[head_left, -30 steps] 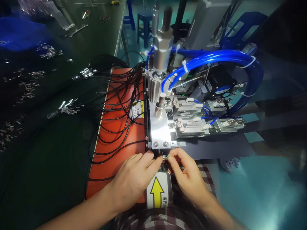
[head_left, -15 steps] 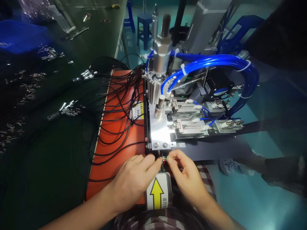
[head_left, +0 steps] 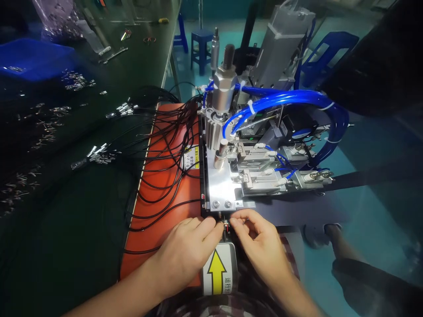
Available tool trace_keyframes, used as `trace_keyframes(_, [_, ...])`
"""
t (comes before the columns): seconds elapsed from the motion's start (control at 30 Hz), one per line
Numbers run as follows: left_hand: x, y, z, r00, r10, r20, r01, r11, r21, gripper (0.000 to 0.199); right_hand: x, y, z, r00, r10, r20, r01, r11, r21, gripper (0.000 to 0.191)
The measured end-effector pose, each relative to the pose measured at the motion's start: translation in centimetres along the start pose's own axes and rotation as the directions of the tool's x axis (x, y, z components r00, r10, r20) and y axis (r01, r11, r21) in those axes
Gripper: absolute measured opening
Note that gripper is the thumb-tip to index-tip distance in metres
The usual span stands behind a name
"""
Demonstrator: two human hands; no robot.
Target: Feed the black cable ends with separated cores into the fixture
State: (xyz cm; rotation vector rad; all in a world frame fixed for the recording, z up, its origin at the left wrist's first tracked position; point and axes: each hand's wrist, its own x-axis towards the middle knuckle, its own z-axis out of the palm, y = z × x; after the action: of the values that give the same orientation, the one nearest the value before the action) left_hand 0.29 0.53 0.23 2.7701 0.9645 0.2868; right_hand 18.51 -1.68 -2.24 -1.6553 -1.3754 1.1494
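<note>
My left hand [head_left: 191,240] is closed, thumb and forefinger pinched at the front edge of the machine [head_left: 223,189]. A tiny piece with thin coloured wires [head_left: 226,223] shows between my two hands, a spot of red just below it. Against its right side, the thumb and forefinger of my right hand [head_left: 259,244] are pressed together, the other fingers curled. What lies inside either pinch is hidden by the fingertips. Right below is a white guide plate [head_left: 217,268] with a yellow arrow.
Black cables [head_left: 165,176] with bunched silvery ends cross an orange-red panel [head_left: 145,237] on the left. Blue air hoses [head_left: 297,97] arch over the machine's cylinders. A blue tray [head_left: 36,57] and scattered metal parts lie on the dark green table. Another person's leg [head_left: 370,281] is at right.
The view has tilted slightly, so the machine sits lower in the picture. My hands keep their place, the right fingertips shifting slightly at the wires. The other person's leg at right has moved.
</note>
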Motion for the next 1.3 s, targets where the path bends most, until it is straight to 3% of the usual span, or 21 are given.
trace_keyframes(0.33, [0.0, 0.0, -0.1, 1.000, -0.016, 0.021, 0.016, 1.000, -0.011, 0.031, -0.5, -0.1, 0.8, 0.984, -0.175, -0.018, 0.169, 0.970, -0.175, 0.014])
trace_keyframes(0.43, [0.0, 0.0, -0.1, 1.000, -0.004, -0.008, 0.004, 1.000, -0.020, 0.031, -0.6, -0.1, 0.8, 0.985, -0.171, -0.020, 0.165, 0.969, -0.186, 0.014])
trace_keyframes(0.67, [0.1, -0.1, 0.0, 0.999, 0.004, -0.038, -0.005, 0.999, -0.032, 0.034, -0.7, 0.1, 1.1, 0.998, -0.057, -0.004, 0.056, 0.994, -0.094, 0.016])
trace_keyframes(0.83, [0.1, -0.2, 0.0, 0.999, 0.008, -0.052, -0.010, 0.999, -0.036, 0.034, -0.2, 0.4, 1.1, 0.996, 0.074, 0.055, -0.079, 0.991, 0.106, 0.022])
trace_keyframes(1.07, [0.1, -0.1, -0.1, 1.000, -0.001, -0.018, 0.000, 0.998, -0.060, 0.033, -0.5, 1.6, 0.7, 0.962, 0.253, 0.106, -0.273, 0.925, 0.264, 0.029])
trace_keyframes(1.2, [0.1, -0.1, -0.1, 1.000, -0.010, 0.019, 0.011, 0.998, -0.060, 0.032, -1.2, 0.9, 1.0, 0.925, 0.308, 0.224, -0.376, 0.827, 0.418, 0.030])
trace_keyframes(1.3, [0.0, -0.2, 0.0, 1.000, -0.007, 0.027, 0.008, 0.999, -0.044, 0.031, -1.4, 0.3, 1.3, 0.915, 0.350, 0.199, -0.403, 0.813, 0.420, 0.030])
